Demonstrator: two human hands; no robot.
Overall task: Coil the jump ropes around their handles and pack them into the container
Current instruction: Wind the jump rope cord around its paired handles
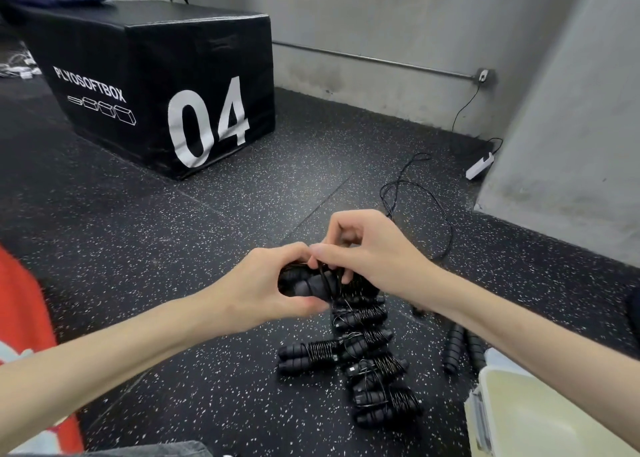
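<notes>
My left hand grips a pair of black jump rope handles held together above the floor. My right hand pinches the thin black cord right at the handles, where a few turns lie around them. Below my hands, several coiled jump ropes lie in a loose pile on the speckled floor. Another pair of black handles lies to the right, its loose cord trailing across the floor behind my right hand. A pale plastic container sits at the lower right corner, partly hidden by my right forearm.
A black plyo box marked 04 stands at the back left. A white power strip with its cable lies by the grey wall pillar. An orange garment fills the left edge.
</notes>
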